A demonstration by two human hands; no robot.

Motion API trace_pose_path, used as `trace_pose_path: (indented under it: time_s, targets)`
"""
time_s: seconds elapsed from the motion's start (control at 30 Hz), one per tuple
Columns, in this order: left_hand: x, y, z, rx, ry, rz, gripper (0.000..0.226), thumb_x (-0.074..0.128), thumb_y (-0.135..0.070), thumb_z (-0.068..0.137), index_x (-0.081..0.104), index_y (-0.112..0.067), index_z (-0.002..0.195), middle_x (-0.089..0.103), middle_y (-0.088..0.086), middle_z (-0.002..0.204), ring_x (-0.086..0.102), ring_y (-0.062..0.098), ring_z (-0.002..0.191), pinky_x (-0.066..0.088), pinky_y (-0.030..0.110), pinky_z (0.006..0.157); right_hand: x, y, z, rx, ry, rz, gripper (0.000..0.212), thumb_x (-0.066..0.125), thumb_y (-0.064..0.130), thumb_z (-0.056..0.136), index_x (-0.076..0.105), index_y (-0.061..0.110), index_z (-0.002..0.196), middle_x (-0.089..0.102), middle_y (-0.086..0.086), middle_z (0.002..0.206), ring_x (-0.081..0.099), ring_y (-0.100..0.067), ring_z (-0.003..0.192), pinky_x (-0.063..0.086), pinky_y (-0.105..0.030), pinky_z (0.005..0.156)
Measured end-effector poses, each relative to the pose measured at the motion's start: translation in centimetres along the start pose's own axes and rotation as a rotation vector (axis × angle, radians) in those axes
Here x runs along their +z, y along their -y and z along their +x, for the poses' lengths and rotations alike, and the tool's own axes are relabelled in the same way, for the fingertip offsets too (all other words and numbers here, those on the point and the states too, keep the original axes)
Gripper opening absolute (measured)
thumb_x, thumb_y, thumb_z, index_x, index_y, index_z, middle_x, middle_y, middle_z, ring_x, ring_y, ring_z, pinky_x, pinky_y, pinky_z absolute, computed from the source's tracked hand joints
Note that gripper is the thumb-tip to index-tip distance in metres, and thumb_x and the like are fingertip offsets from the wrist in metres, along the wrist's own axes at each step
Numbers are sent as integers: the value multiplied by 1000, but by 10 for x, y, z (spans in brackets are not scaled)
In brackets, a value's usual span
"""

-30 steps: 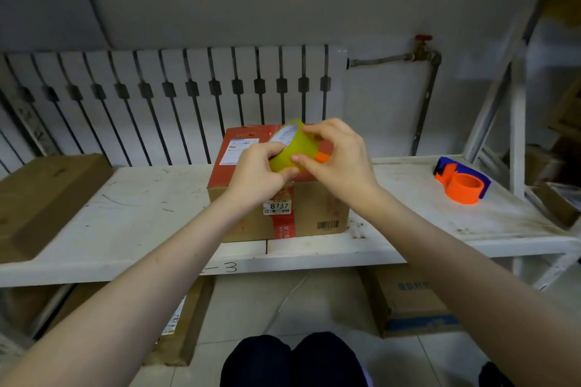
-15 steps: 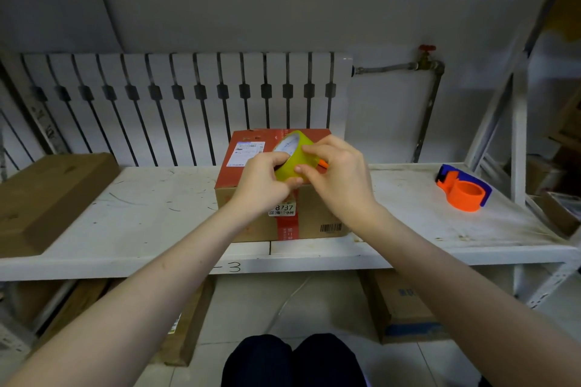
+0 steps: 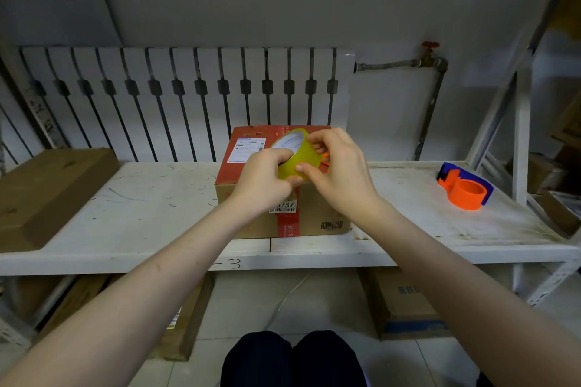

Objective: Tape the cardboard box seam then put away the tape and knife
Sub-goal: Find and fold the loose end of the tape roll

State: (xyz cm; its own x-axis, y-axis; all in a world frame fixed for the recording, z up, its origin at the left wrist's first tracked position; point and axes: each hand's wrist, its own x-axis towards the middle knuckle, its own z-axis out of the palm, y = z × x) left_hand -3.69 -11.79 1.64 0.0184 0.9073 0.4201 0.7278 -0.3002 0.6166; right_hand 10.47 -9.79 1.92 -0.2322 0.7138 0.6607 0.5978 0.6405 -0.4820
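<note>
On the white counter (image 3: 132, 207) sits our cardboard box (image 3: 314, 217), centre. Above it, our left hand (image 3: 261, 181) and right hand (image 3: 338, 173) each grip the yellow tape roll (image 3: 298, 159), fingers pinching it.

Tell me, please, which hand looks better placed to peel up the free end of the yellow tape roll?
Right, probably. The right hand has its fingertips on the outer band of the yellow tape roll, where the end lies, while the left hand steadies the roll with a grip at its rim, above the cardboard box.
</note>
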Motion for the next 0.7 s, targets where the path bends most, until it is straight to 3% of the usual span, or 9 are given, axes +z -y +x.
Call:
trace_pose_path:
  time_s: [0.2, 0.4, 0.7]
  targets:
    - [0, -1, 0, -12, 7, 18, 12, 70, -18, 79, 67, -10, 87, 68, 11, 84, 58, 26, 77, 47, 35, 68, 0, -4, 0, -14, 25, -2, 29, 74, 21, 77, 58, 12, 99, 51, 3, 100, 50, -11, 87, 46, -25, 74]
    - [2, 0, 0, -31, 54, 55, 10, 70, -19, 79, 61, -15, 78, 65, 9, 79, 58, 27, 74, 48, 37, 66, 3, -4, -1, -28, 67, -7, 38, 72, 17, 77, 47, 15, 105, 44, 4, 105, 47, -12, 97, 45, -27, 79]
    - [3, -3, 1, -39, 63, 79, 14, 69, -21, 79, 65, -18, 92, 67, 5, 91, 61, 26, 86, 53, 40, 75, 4, 1, -5, 4, 89, 15, 37, 68, 10, 80, 44, 13, 108, 41, 7, 105, 41, -8, 100, 37, -20, 81]
